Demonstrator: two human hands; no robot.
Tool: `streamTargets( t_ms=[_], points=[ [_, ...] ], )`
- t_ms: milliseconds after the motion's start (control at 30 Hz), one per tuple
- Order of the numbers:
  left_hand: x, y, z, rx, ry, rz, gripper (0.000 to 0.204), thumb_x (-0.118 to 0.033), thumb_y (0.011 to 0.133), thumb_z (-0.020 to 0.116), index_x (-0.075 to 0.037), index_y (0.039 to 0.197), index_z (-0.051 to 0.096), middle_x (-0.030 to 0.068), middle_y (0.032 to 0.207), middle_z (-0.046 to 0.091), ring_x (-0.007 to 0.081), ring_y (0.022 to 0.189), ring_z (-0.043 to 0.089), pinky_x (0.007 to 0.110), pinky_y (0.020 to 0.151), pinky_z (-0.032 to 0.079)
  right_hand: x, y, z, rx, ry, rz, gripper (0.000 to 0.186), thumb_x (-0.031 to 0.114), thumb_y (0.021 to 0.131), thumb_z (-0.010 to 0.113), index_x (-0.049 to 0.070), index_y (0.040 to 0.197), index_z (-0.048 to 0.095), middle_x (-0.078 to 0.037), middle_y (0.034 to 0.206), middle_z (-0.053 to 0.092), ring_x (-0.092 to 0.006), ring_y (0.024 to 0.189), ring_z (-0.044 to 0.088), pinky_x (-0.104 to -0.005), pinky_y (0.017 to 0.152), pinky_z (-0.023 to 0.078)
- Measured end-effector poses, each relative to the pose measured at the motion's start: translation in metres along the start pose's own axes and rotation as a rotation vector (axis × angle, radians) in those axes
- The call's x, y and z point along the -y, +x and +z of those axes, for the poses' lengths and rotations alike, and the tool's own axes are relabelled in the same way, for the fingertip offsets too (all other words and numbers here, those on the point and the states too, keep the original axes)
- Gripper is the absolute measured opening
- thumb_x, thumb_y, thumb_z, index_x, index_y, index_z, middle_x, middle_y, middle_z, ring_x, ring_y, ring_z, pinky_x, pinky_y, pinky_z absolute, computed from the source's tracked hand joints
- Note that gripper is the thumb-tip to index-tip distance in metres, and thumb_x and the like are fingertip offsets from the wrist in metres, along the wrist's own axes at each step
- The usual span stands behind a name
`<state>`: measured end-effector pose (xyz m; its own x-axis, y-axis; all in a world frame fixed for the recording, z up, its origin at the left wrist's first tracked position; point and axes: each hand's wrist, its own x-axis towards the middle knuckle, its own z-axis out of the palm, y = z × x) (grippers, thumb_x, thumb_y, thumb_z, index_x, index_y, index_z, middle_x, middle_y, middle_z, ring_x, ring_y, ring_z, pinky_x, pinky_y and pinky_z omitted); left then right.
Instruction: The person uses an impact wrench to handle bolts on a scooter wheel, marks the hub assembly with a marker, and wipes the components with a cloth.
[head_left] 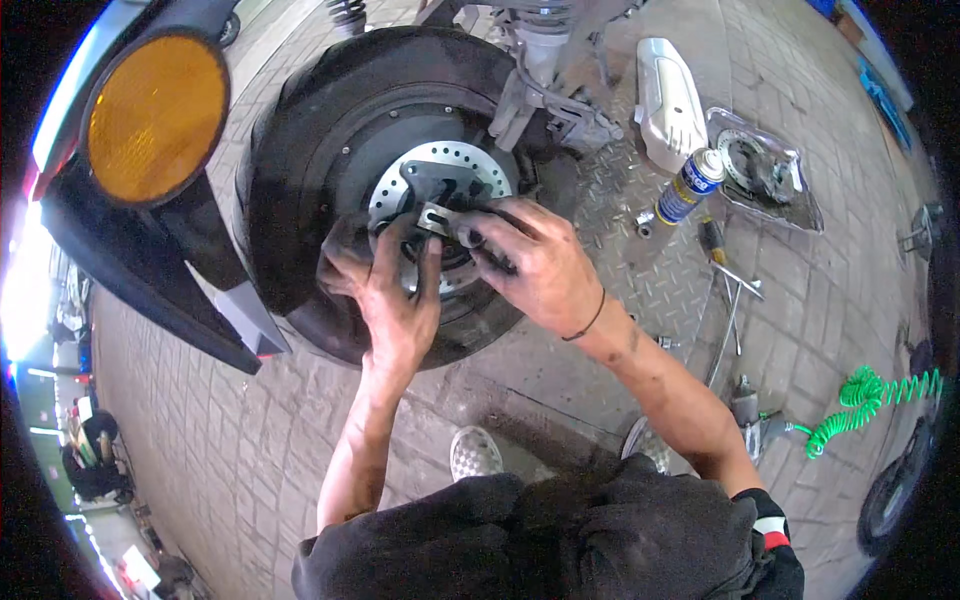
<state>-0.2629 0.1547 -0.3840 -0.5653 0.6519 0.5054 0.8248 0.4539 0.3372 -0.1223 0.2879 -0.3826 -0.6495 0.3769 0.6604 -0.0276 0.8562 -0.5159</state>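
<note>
A small slotted metal bracket (pixel 434 217) is held up in front of the wheel's silver drilled brake disc (pixel 490 172). My left hand (pixel 388 290) has its fingertips at the bracket's left and lower edges. From the other side, my right hand (pixel 550 265) pinches the bracket's right end; beside those fingers shows a dark round part (pixel 474 238), whose kind I cannot make out. Both hands are blackened with grime. Behind them a wide black tyre (pixel 290 150) surrounds the dark hub, partly covered by my fingers.
An orange reflector (pixel 157 115) on bodywork juts in at upper left. Right of the wheel, on a metal tread plate (pixel 600 215), stand a spray can (pixel 690 187) and a white cover (pixel 668 100). Beyond are a parts tray (pixel 800 205), a T-handle wrench (pixel 738 290) and a green coiled hose (pixel 865 390).
</note>
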Motion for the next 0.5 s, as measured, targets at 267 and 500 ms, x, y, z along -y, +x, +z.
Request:
streamTargets(
  t_ms=[267,500],
  points=[
    [-0.001,0.017,0.002,-0.068,-0.123,0.052,0.03,-0.029,0.089,0.073,-0.01,0.112,0.069,0.0371,0.133,0.037,0.0571,0.128,0.033,0.07,0.109,0.017,0.008,0.003,0.007,-0.057,-0.034,0.105,0.025,0.011,0.075,0.08,0.002,0.095,0.067,-0.017,0.087,0.066,-0.0356,0.078,0.067,-0.0437,0.069,0.055],
    [-0.004,0.018,-0.002,-0.082,-0.121,0.056,0.032,-0.03,0.09,0.073,-0.008,0.113,0.069,0.0399,0.137,0.034,0.0603,0.13,0.03,0.074,0.11,0.013,0.015,0.012,0.008,-0.004,-0.16,0.228,0.04,0.034,0.079,0.08,0.0,0.09,0.063,-0.019,0.076,0.066,-0.0391,0.071,0.068,-0.0469,0.065,0.056]
  ],
)
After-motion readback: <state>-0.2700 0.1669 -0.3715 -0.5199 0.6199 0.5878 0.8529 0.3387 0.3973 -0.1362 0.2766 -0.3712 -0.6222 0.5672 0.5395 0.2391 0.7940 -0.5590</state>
